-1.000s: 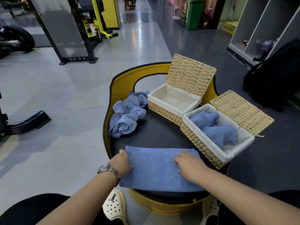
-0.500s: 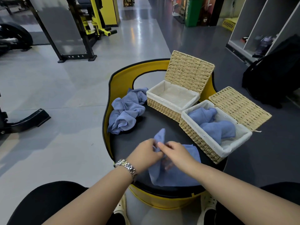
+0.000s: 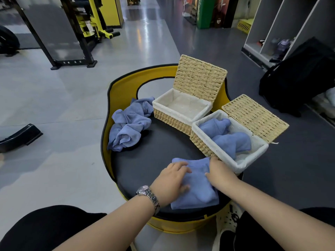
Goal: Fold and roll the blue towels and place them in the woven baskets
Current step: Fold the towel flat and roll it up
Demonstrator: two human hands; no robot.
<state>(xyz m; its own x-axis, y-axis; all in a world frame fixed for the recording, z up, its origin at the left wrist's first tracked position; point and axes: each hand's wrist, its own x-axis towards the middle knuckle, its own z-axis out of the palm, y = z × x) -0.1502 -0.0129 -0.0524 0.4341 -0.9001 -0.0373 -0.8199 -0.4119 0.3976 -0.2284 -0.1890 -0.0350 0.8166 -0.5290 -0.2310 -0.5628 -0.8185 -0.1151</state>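
Note:
A folded blue towel [image 3: 196,189] lies flat on the near part of the black round seat [image 3: 163,147]. My left hand [image 3: 170,182], with a watch on its wrist, presses flat on the towel's left half. My right hand [image 3: 220,173] rests on its right edge, next to the near woven basket [image 3: 203,144], which holds rolled blue towels [image 3: 230,138]. The far woven basket [image 3: 174,117] stands with its lid up and only a white liner inside. A heap of crumpled blue towels [image 3: 128,124] lies at the seat's left.
The seat has a yellow raised rim [image 3: 123,87] round its back and left. Black and yellow gym equipment [image 3: 72,33] stands far left. A black bag [image 3: 299,73] and grey shelves [image 3: 272,24] are at the right. My white shoe [image 3: 226,221] shows below the seat.
The towel was spread wide a second ago. Both hands brought its ends together at the middle, and now it lies folded narrower, with the hands pressing it down.

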